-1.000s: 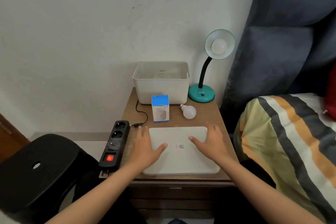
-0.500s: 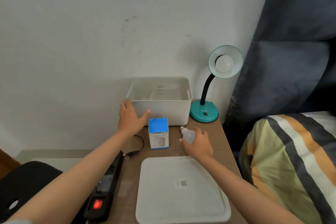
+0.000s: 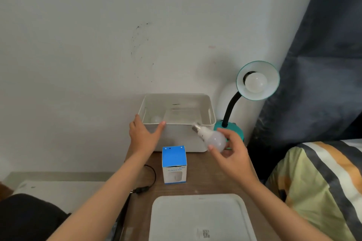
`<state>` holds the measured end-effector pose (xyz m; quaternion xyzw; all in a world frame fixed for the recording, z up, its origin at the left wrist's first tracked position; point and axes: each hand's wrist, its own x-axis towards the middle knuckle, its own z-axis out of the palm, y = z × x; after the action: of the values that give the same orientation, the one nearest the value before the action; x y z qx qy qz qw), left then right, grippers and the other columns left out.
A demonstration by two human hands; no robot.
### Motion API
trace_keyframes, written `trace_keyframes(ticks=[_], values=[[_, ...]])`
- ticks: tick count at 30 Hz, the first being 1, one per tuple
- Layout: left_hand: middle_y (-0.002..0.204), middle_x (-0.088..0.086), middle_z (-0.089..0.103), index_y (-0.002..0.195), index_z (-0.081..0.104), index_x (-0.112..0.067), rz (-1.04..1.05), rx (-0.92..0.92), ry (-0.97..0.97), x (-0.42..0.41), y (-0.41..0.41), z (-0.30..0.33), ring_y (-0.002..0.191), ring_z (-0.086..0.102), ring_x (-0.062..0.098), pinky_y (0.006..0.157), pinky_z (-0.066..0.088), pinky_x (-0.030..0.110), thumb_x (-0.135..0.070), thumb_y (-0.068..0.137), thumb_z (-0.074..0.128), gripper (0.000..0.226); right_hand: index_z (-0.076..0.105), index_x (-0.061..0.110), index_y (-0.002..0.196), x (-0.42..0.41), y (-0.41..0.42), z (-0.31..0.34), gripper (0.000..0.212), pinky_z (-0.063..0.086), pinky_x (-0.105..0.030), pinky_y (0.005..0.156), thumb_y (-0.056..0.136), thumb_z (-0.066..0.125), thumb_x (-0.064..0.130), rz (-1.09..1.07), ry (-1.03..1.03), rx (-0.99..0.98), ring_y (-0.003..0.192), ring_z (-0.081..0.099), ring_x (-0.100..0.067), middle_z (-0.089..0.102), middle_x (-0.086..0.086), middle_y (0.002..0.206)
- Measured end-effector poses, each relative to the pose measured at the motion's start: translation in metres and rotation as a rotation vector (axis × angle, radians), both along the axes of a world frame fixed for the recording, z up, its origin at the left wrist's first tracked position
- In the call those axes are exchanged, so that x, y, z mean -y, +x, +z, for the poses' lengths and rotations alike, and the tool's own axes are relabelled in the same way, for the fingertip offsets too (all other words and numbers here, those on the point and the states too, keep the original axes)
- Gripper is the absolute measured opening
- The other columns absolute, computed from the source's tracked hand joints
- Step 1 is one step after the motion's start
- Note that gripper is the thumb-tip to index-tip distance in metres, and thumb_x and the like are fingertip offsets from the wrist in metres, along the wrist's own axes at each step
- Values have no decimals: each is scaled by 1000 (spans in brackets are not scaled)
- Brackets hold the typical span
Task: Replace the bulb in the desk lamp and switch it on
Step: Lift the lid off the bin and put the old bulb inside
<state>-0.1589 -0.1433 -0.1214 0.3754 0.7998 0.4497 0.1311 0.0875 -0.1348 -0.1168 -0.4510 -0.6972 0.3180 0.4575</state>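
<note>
Over wooden table (image 3: 205,178), right hand (image 3: 233,154) fingers (image 3: 225,132) pinch bulb (image 3: 212,137); left hand (image 3: 143,135) fingers (image 3: 137,121) spread against bin (image 3: 182,139)

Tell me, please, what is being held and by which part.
The right hand pinches the loose bulb by its rounded globe; the left hand only rests against the bin.

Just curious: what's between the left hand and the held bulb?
Head view: only the white bin's front wall lies between left hand and bulb.

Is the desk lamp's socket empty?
No, a white bulb sits inside the lamp shade, while the right hand holds a second bulb.
</note>
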Motion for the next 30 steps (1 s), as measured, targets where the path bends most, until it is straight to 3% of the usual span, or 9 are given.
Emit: trace_keyframes(ticks=[4,7,11,17,24,30], values=[[148,13,28,147,15,-9,25,-11,18,-4,-1,-1,138,29,30,106,36,46,-59,73,66,103,52,24,120,-43,-34,37,49,50,-18,65,76,73,27,12,88,54,84,56,-9,50,5,112],[148,14,29,147,16,-7,35,-32,13,-6,-1,-1,137,30,31,106,36,45,-59,73,66,103,48,26,126,-87,-66,44,54,43,-15,77,77,70,31,37,42,186,88,55,-15,40,-1,114],[148,15,29,146,16,-6,32,-48,9,-8,-3,-2,137,29,32,107,35,43,-58,73,66,103,47,15,131,-134,-97,33,56,36,-18,87,79,66,28,59,-75,338,117,50,-22,41,-13,136],[143,15,34,146,19,-6,40,-47,32,-8,-3,-4,133,34,32,106,37,44,-56,73,67,101,49,12,132,-158,-113,22,60,45,-29,93,77,68,25,23,-135,450,119,53,-25,52,-12,134],[144,16,33,146,18,-6,37,-9,27,-8,-1,-1,135,32,32,108,34,44,-53,73,70,102,41,7,135,-160,-114,25,67,42,-30,95,78,70,26,9,-206,404,121,50,-26,50,-14,135],[150,15,30,147,14,-9,7,126,-124,-9,-6,19,137,33,34,108,37,45,-51,71,73,105,43,11,134,-118,-87,48,57,43,-31,93,84,65,26,23,-94,314,119,51,-26,51,-13,134]])
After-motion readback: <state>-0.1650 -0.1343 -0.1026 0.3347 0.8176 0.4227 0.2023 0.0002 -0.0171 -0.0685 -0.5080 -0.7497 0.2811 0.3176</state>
